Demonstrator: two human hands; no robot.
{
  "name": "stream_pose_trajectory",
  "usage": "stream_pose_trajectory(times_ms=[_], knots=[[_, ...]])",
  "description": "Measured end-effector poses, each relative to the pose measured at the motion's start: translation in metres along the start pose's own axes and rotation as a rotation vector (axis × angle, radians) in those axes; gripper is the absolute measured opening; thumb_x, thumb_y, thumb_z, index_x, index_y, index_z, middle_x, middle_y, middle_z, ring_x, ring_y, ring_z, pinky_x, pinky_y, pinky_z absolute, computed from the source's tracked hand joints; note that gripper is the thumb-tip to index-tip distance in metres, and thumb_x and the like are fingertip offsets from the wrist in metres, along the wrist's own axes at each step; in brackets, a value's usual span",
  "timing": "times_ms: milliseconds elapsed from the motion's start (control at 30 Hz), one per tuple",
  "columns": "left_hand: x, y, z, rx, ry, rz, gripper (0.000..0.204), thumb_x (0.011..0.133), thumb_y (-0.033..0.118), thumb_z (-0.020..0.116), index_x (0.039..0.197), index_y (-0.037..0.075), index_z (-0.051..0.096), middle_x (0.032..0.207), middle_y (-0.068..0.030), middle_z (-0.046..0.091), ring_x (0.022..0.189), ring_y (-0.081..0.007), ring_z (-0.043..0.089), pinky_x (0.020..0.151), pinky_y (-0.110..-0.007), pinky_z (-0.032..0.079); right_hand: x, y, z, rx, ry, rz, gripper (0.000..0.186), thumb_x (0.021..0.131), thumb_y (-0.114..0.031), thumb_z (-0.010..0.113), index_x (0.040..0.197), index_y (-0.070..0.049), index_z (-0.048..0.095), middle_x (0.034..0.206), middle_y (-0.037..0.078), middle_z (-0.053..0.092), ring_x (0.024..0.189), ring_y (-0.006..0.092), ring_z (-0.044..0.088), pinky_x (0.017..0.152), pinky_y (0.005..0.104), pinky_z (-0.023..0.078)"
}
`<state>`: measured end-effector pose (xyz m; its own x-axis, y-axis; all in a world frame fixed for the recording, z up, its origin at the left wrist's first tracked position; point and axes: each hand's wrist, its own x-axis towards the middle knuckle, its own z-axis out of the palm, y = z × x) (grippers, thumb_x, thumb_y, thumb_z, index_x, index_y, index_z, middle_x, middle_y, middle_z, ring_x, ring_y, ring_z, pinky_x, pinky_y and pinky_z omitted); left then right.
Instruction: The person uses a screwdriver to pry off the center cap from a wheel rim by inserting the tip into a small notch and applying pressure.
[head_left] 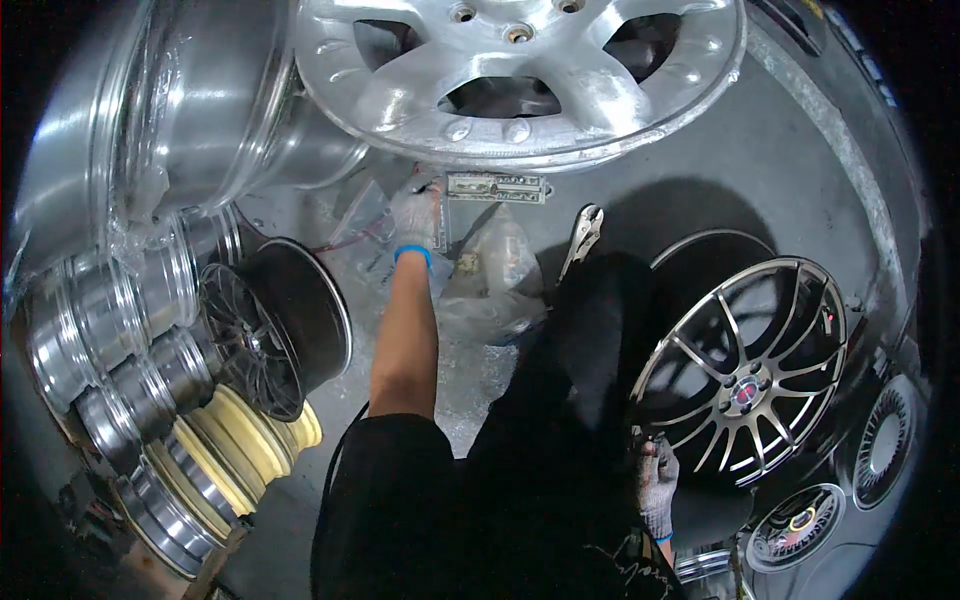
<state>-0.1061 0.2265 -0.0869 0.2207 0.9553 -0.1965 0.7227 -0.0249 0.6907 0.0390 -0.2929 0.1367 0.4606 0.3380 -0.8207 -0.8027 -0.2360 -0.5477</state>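
Observation:
My left hand [414, 212], in a pale glove with a blue cuff, reaches among clear plastic bags [355, 222] on the floor, fingers curled on something I cannot make out. Just right of it lie a long, narrow metal piece [497, 188] and a crumpled plastic bag [492, 270] holding small items. Metal locking pliers [585, 237] lie beside my dark-clad leg. At the lower right my gloved right hand [656, 485] is closed on a small dark thing I cannot make out, against a dark wheel rim with thin spokes [740, 330].
A large silver wheel [620, 95] fills the top. Stacked silver rims [110, 315] and yellow rims [235, 450] line the left, with a black spoked wheel [320, 330]. Smaller wheels [880, 440] stand at the lower right. A pale curved strip [830, 120] runs along the right.

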Motion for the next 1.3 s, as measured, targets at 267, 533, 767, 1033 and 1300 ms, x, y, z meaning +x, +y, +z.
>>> stream_pose_trajectory(times_ms=[267, 533, 767, 1033, 1300], knots=[[0.041, -0.024, 0.036, 0.958, -0.182, 0.385, 0.042, 0.09, 0.04, 0.057, 0.117, 0.01, 0.069, 0.117, -0.0119, 0.069, 0.11, -0.0351, 0.063, 0.098, -0.043, 0.047, -0.007, -0.011, 0.008, -0.338, 0.02, -0.031, 0.033, 0.1, -0.029, 0.06, 0.118, -0.001, 0.063, 0.106, 0.004, 0.067, 0.095, 0.0096, 0.059, 0.079, 0.0217, 0.044], [0.041, -0.03, 0.038, 0.965, -0.439, 0.134, 0.058, 0.1, 0.051, 0.038, 0.147, 0.017, 0.043, 0.155, -0.0063, 0.039, 0.145, -0.03, 0.029, 0.117, -0.052, 0.024, -0.006, -0.006, 0.009, -0.461, 0.103, -0.021, 0.031, 0.101, -0.029, 0.057, 0.115, -0.002, 0.064, 0.103, 0.003, 0.067, 0.09, 0.0107, 0.058, 0.079, 0.0253, 0.045], [0.032, -0.041, 0.04, 0.855, -0.286, 0.185, 0.054, 0.096, 0.046, 0.044, 0.14, 0.016, 0.052, 0.147, -0.0106, 0.048, 0.137, -0.0343, 0.04, 0.113, -0.053, 0.031, -0.01, -0.01, 0.008, -0.398, 0.104, 0.08, 0.034, 0.102, -0.031, 0.053, 0.113, -0.001, 0.065, 0.099, 0.004, 0.068, 0.087, 0.0119, 0.059, 0.079, 0.0266, 0.045], [0.016, -0.042, 0.047, 0.73, -0.136, 0.228, 0.05, 0.092, 0.042, 0.05, 0.132, 0.015, 0.061, 0.138, -0.0146, 0.058, 0.128, -0.039, 0.052, 0.108, -0.056, 0.038, -0.008, -0.006, 0.005, -0.582, 0.123, 0.031, 0.036, 0.103, -0.033, 0.052, 0.104, -0.001, 0.067, 0.089, 0.003, 0.067, 0.08, 0.0133, 0.058, 0.071, 0.03, 0.045], [0.024, -0.034, 0.05, 0.816, -0.17, 0.342, 0.049, 0.09, 0.045, 0.053, 0.129, 0.016, 0.063, 0.133, -0.0137, 0.061, 0.125, -0.0396, 0.054, 0.106, -0.055, 0.039, -0.006, -0.016, 0.02, -0.6, 0.131, -0.034, 0.035, 0.102, -0.034, 0.054, 0.1, -0.001, 0.067, 0.085, 0.002, 0.066, 0.076, 0.0116, 0.057, 0.069, 0.0275, 0.044]])
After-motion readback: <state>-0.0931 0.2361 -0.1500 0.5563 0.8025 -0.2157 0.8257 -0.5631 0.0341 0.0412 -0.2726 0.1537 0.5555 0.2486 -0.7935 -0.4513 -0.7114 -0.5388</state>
